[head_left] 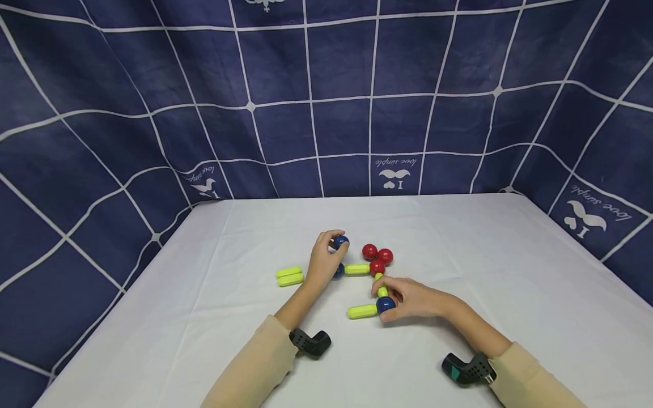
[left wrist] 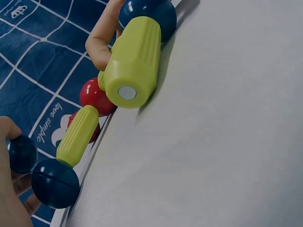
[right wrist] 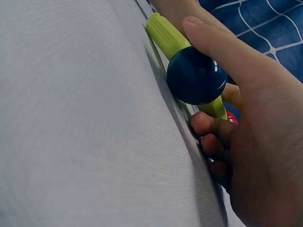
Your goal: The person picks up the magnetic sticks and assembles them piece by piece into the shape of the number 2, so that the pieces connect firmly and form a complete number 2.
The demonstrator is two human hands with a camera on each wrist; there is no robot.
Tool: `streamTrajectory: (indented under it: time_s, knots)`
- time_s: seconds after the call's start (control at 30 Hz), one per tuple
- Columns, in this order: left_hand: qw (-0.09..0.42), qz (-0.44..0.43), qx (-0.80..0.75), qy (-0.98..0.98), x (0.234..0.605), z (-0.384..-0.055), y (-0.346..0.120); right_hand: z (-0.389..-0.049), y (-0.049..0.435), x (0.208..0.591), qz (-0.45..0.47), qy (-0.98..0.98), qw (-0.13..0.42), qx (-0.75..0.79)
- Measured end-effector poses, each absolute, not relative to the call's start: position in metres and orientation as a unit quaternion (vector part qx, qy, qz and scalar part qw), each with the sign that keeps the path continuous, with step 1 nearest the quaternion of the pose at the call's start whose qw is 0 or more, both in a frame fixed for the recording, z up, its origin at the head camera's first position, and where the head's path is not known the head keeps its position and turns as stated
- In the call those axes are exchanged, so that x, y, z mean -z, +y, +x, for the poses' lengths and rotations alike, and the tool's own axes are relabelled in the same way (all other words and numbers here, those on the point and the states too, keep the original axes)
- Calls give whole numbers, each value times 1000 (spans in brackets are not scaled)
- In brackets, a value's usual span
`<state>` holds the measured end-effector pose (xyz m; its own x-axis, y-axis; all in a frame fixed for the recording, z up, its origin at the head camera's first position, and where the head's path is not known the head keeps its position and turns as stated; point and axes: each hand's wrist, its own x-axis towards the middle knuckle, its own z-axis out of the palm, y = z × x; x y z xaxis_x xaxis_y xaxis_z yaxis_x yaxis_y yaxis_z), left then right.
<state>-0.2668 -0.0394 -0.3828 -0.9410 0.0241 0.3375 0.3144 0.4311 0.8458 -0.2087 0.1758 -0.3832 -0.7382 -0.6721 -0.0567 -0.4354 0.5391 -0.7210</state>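
Observation:
In the head view my left hand [head_left: 325, 258] pinches a loose blue ball [head_left: 340, 242] just behind a chain of magnetic rods and balls. That chain starts at another blue ball [head_left: 338, 271], partly behind the hand. From it a yellow-green rod [head_left: 357, 270] runs to a red ball [head_left: 377, 267]. A second rod [head_left: 382, 290] leads toward me to a front blue ball [head_left: 385, 305], and a third rod [head_left: 362, 311] points left from there. My right hand [head_left: 415, 298] holds the chain at this front corner, thumb at the front ball and fingers by the second rod.
Two more red balls [head_left: 377, 253] sit behind the chain's red ball. Left of my left hand, two yellow-green rods [head_left: 289, 276] lie side by side on the white-covered table [head_left: 245, 340]. A dark blue checked curtain [head_left: 336, 130] stands along the back and sides.

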Motion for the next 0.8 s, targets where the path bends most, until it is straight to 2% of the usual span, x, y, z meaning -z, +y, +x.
streamTrajectory:
  time_s: [0.3, 0.53, 0.8]
  knots:
    - [118, -141, 514, -838, 370, -251, -41, -209, 176, 385, -325, 855, 172, 367]
    - [80, -164, 514, -838, 360, -229, -47, -209, 177, 386, -325, 846, 180, 382]
    - [26, -148, 528, -836, 361, -206, -58, -211, 178, 388, -325, 843, 180, 388]
